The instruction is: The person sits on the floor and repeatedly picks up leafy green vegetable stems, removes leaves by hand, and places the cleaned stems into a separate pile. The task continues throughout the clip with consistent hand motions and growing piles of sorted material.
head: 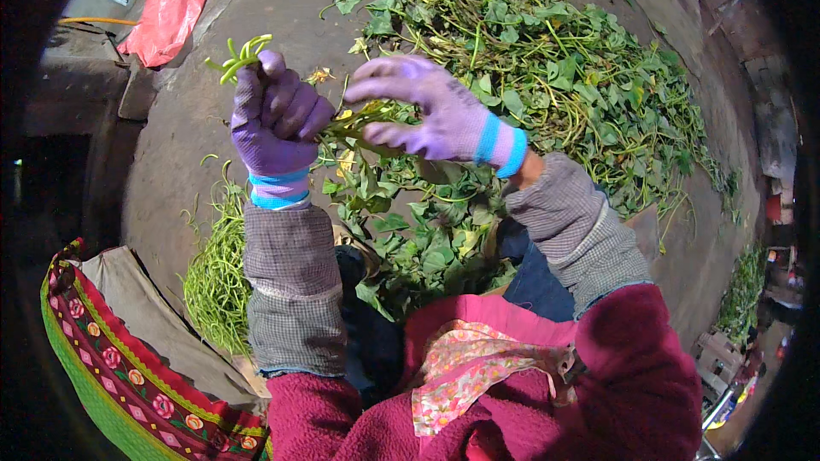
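Observation:
My left hand (275,102), in a purple coated glove with a blue-striped cuff, is closed around a small bundle of green stems (241,60). The cut-looking ends stick out above the thumb, and the yellowish-green leafy end (359,120) trails out on the other side towards my right. There my right hand (416,105), gloved alike and slightly blurred, has its thumb and fingers spread on either side of that leafy end. Whether it touches the stems is hard to see. Below both hands, loose green leaves (442,256) lie between my legs.
A large heap of leafy vines (564,77) covers the concrete floor (192,134) ahead and to the right. Stripped green stems (218,269) are piled at my left. Beyond them are a floral-edged cloth (134,365) and a red plastic bag (165,20).

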Action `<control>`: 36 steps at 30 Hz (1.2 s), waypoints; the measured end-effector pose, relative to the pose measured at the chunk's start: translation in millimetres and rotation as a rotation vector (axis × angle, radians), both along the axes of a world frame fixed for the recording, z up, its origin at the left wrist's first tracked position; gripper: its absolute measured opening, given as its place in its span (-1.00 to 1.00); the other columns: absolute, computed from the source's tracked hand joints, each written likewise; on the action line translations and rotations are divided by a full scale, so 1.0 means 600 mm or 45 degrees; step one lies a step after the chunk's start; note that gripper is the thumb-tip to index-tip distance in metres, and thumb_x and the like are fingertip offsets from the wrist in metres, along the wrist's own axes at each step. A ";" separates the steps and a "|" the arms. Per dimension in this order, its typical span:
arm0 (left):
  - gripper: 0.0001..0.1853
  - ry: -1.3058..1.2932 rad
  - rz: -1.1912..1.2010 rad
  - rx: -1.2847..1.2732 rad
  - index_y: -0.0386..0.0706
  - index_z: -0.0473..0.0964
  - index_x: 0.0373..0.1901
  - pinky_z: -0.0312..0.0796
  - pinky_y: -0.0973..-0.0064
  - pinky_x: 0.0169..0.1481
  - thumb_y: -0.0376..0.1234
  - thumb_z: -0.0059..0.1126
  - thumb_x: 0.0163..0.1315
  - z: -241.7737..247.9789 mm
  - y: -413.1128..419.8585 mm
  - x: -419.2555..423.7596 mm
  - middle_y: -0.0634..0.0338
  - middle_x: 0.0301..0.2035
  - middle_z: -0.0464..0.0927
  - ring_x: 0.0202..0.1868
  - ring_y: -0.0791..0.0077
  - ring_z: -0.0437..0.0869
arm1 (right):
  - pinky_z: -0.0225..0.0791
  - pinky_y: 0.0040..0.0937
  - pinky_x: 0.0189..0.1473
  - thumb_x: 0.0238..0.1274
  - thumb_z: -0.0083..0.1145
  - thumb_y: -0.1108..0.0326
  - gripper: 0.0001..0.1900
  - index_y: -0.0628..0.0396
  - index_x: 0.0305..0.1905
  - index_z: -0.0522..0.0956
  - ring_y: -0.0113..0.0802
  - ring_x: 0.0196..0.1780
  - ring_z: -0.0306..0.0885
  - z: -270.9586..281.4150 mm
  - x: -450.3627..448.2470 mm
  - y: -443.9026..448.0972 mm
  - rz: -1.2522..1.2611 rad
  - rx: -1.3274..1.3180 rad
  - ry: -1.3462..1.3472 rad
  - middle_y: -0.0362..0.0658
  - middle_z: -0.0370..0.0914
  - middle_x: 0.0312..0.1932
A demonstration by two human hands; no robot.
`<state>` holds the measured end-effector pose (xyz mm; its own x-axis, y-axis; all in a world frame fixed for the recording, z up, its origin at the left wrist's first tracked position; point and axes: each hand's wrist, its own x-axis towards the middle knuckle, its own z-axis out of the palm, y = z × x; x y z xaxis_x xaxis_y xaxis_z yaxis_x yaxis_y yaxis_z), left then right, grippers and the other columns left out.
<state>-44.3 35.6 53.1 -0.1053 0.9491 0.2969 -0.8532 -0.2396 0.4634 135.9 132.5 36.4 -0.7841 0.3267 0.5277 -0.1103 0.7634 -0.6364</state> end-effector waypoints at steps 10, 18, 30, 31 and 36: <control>-0.71 0.066 0.056 -0.140 -0.16 0.41 -0.22 -0.04 0.64 -0.64 -0.14 -0.14 0.33 -0.007 0.009 -0.009 0.48 -0.76 0.08 -0.76 0.72 0.04 | 0.36 -0.31 -0.09 0.11 0.10 0.25 -0.82 0.09 -0.25 0.57 -0.24 -0.26 0.54 -0.008 0.019 0.030 0.045 -0.314 -0.209 -0.12 0.57 -0.39; -0.72 0.217 0.031 -0.199 -0.13 0.40 -0.24 -0.10 0.63 -0.67 -0.11 -0.10 0.31 -0.011 0.006 -0.001 0.47 -0.76 0.06 -0.77 0.72 0.01 | 0.35 -0.32 -0.20 0.00 0.14 0.16 -0.84 -0.03 -0.44 0.58 -0.30 -0.42 0.53 -0.042 -0.011 0.010 -0.278 0.465 -0.246 -0.16 0.52 -0.57; -0.68 -0.163 0.594 -0.368 -0.21 0.43 -0.31 -0.09 0.61 -0.60 -0.12 -0.06 0.29 -0.017 -0.009 -0.043 0.46 -0.76 0.04 -0.74 0.70 -0.01 | 0.39 -0.43 -0.26 0.12 0.11 0.16 -0.72 0.17 -0.25 0.59 -0.44 -0.38 0.54 0.014 0.014 -0.016 0.103 -0.703 -0.307 -0.11 0.58 -0.45; -0.68 -0.109 0.634 -0.372 -0.21 0.43 -0.31 -0.10 0.61 -0.60 -0.12 -0.05 0.29 -0.018 -0.008 -0.039 0.46 -0.76 0.03 -0.74 0.70 -0.01 | 0.39 -0.35 -0.16 0.12 0.11 0.05 -0.64 0.16 -0.23 0.57 -0.28 -0.26 0.55 0.006 0.003 -0.024 -0.030 -0.400 -0.167 -0.07 0.57 -0.37; -0.69 -0.047 0.838 -0.464 -0.20 0.43 -0.31 -0.12 0.60 -0.60 -0.12 -0.05 0.30 -0.011 0.005 -0.015 0.46 -0.76 0.01 -0.74 0.69 -0.02 | 0.33 -0.19 -0.11 0.12 0.04 -0.04 -0.65 0.03 -0.26 0.57 -0.16 -0.18 0.51 -0.026 -0.026 -0.050 -0.217 0.149 -0.264 -0.09 0.55 -0.34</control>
<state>-53.2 38.4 46.2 -0.6886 0.7241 -0.0385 -0.6032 -0.5425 0.5848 120.4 102.4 21.1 -0.8182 0.4095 0.4037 0.1492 0.8292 -0.5387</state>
